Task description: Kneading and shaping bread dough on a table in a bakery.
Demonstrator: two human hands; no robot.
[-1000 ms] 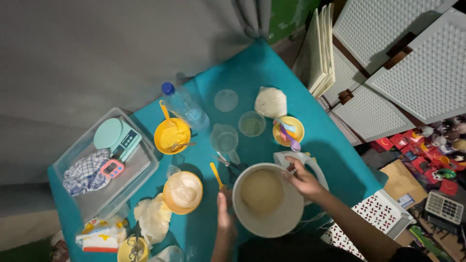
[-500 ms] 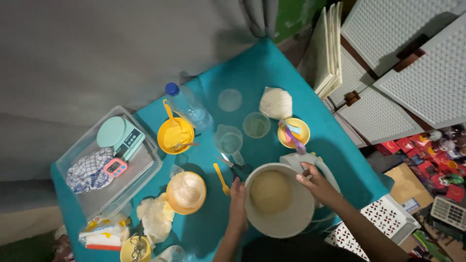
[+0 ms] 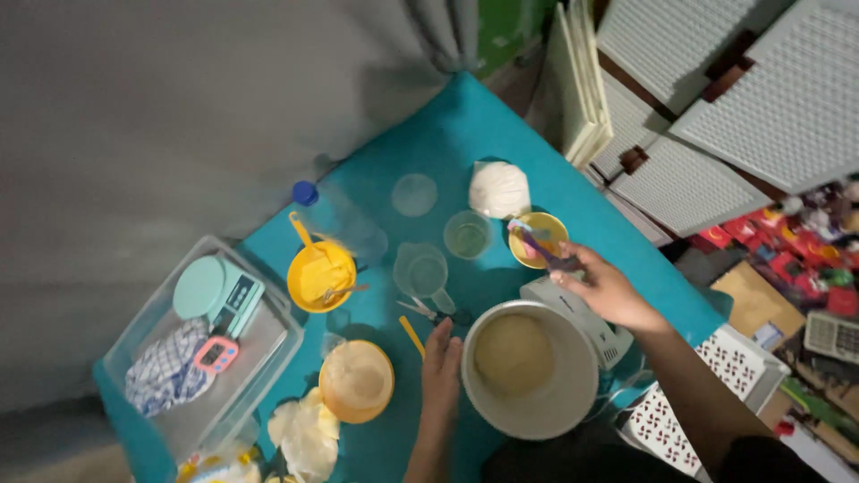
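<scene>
Head view, looking down on a teal-covered table (image 3: pixel 501 143). Item one: large round white mixing bowl (image 3: pixel 537 419) holding a mound of pale dough (image 3: pixel 512 354), set near the table's front edge. Left hand (image 3: pixel 441 365), fingers extended and flat, rests against the bowl's outer left rim; it grips nothing. Right hand (image 3: pixel 608 291), fingers curled closed around the handle of a purple-and-blue spatula (image 3: pixel 535 243), holds the tool's head over a small yellow bowl (image 3: pixel 539 238) just behind the mixing bowl. White hand mixer (image 3: pixel 582 313) lies beside the mixing bowl, under the right hand. Further items: white bagged lump (image 3: pixel 499 189) next to the small yellow bowl; clear glass cup (image 3: pixel 467 234); clear measuring jug (image 3: pixel 422 272); round clear lid (image 3: pixel 414 194); clear plastic bottle with blue cap (image 3: pixel 340 219); yellow handled bowl (image 3: pixel 320 273) containing a metal utensil; orange bowl of flour (image 3: pixel 356 381); yellow-handled tool (image 3: pixel 412 335) lying just left of the left hand. Clear plastic tub (image 3: pixel 268 358) at the table's left holds a mint-green kitchen scale (image 3: pixel 217 293), pink timer (image 3: pixel 216 354) and checked cloth (image 3: pixel 165 368).
</scene>
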